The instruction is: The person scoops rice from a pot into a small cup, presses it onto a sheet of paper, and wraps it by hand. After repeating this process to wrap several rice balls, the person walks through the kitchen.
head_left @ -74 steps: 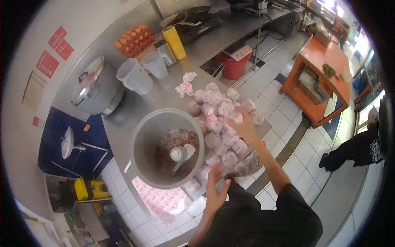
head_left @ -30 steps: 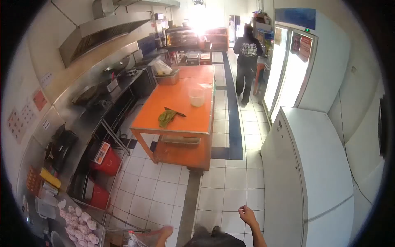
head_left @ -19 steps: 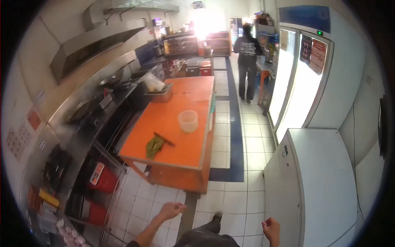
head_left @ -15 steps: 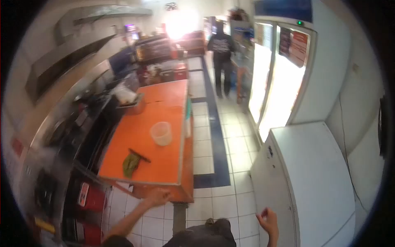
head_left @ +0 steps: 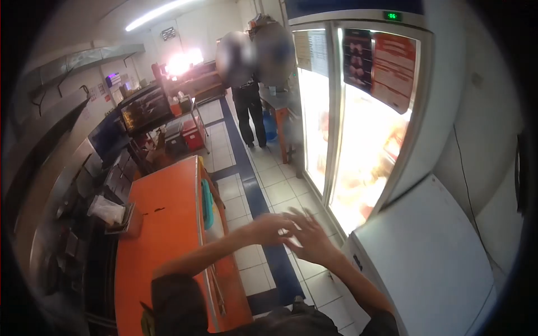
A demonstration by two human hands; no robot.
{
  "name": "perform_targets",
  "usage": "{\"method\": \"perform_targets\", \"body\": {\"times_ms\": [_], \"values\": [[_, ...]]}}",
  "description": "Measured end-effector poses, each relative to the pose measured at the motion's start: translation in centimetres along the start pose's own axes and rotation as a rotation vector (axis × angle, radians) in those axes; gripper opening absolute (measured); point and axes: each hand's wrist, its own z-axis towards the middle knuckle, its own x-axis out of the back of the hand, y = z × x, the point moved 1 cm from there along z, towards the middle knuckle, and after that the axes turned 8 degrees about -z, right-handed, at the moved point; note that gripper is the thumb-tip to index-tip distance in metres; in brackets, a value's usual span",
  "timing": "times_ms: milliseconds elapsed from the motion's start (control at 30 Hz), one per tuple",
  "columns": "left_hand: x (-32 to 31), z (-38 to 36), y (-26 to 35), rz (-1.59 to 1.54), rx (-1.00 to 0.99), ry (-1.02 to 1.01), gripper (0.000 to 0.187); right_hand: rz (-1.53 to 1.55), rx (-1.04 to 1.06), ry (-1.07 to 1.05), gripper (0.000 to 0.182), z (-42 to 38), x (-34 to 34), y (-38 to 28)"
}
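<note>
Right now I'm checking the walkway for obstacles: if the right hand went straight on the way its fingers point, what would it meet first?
The right hand points up-left, fingers spread, and overlaps the left hand in this view. It would likely meet that hand first, though depth is unclear. Beyond lie bare floor tiles, then the orange table.

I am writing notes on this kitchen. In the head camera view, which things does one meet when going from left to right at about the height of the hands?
Metal tray with a plastic bag → orange table → left hand → right hand → glass-door fridge → white chest freezer.
</note>
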Motion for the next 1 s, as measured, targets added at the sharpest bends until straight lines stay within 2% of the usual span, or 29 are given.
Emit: {"method": "perform_targets", "body": {"times_ms": [33, 67, 133, 167, 200, 267, 300, 333, 367, 400, 433, 467, 500, 533, 567, 600, 633, 667, 700, 767, 800, 833, 867, 933, 1000], "values": [[2.9, -2.0, -1.2, 0.044, 0.237, 0.083, 0.023, -0.002, -0.086, -0.052, 0.039, 0.7, 1.2, 2.0], [5.5, -5.0, -3.9, 0.040, 0.298, 0.177, 0.028, 0.019, -0.178, -0.044, 0.038, 0.9, 1.7, 5.0], [9.8, -11.9, -6.5, 0.147, 0.562, 0.480, 0.026, -0.038, -0.356, -0.023, 0.034, 0.3, 2.4, 10.9], [11.9, -14.9, -6.4, 0.045, 0.682, 0.604, 0.025, -0.051, -0.501, -0.014, 0.029, -0.3, 3.3, 13.0], [12.6, -18.4, -8.1, 0.144, 0.837, 0.721, 0.035, -0.161, -0.577, 0.006, 0.020, -1.4, 2.9, 16.0], [13.9, -22.5, -10.8, 0.240, 1.000, 0.820, 0.034, -0.265, -0.736, -0.073, 0.015, -1.8, 2.5, 20.9], [14.6, -23.0, -12.9, 0.230, 1.090, 0.869, 0.033, -0.284, -0.786, -0.101, 0.014, -0.5, 1.7, 23.6], [15.4, -22.4, -16.4, 0.224, 1.100, 0.866, 0.033, -0.292, -0.843, -0.137, 0.015, 1.0, 0.7, 25.5], [16.6, -21.1, -21.1, 0.264, 1.015, 0.856, 0.034, -0.296, -0.828, -0.138, 0.016, 3.9, -1.2, 28.1], [16.9, -20.3, -24.5, 0.284, 0.943, 0.820, 0.036, -0.382, -0.649, 0.008, 0.015, 6.7, -4.2, 30.5], [18.5, -16.7, -27.2, 0.210, 0.916, 0.728, 0.035, -0.148, -0.641, -0.024, 0.009, 13.0, -5.7, 32.0], [21.6, -10.8, -31.1, 0.155, 0.860, 0.667, 0.035, -0.136, -0.524, 0.018, 0.007, 17.7, -8.6, 34.1], [23.5, -5.7, -34.3, 0.153, 0.668, 0.654, 0.033, -0.116, -0.450, 0.051, 0.007, 22.8, -11.5, 35.1], [23.1, -2.2, -40.4, 0.035, 0.603, 0.556, 0.032, -0.005, -0.345, 0.059, 0.008, 28.1, -14.2, 36.0], [24.8, 2.6, -42.4, -0.028, 0.543, 0.375, 0.026, 0.116, -0.285, 0.017, 0.010, 32.4, -16.9, 36.5], [25.3, 6.8, -46.0, 0.036, 0.317, 0.291, 0.027, 0.203, -0.195, -0.044, 0.010, 37.4, -18.4, 36.3], [25.9, 11.3, -48.4, -0.044, 0.187, 0.300, 0.030, 0.306, -0.086, -0.157, 0.013, 41.1, -21.4, 37.7], [26.6, 14.2, -50.9, -0.126, 0.058, 0.311, 0.033, 0.315, -0.014, -0.099, 0.015, 44.4, -23.8, 38.3], [28.0, 15.3, -54.2, -0.122, 0.053, 0.315, 0.033, 0.357, 0.015, -0.192, 0.016, 48.4, -24.5, 38.7], [30.5, 17.3, -60.1, -0.100, -0.215, 0.363, 0.038, 0.318, 0.056, -0.172, 0.012, 52.2, -27.8, 43.4], [31.5, 17.0, -62.9, -0.110, -0.203, 0.375, 0.038, 0.298, 0.087, -0.150, 0.011, 53.8, -29.7, 45.6], [33.1, 15.0, -65.8, -0.065, 0.086, 0.314, 0.037, 0.214, -0.008, -0.282, 0.022, 54.6, -30.9, 48.7], [35.6, 12.6, -68.5, -0.006, 0.375, 0.249, 0.037, 0.136, -0.034, -0.197, 0.031, 55.8, -31.3, 51.1], [38.3, 6.1, -72.0, 0.004, 0.598, 0.458, 0.034, 0.104, -0.262, -0.184, 0.035, 56.3, -33.9, 57.0], [39.7, -0.2, -73.0, 0.088, 0.846, 0.769, 0.035, -0.032, -0.537, -0.304, 0.039, 56.2, -36.0, 62.3]]}}
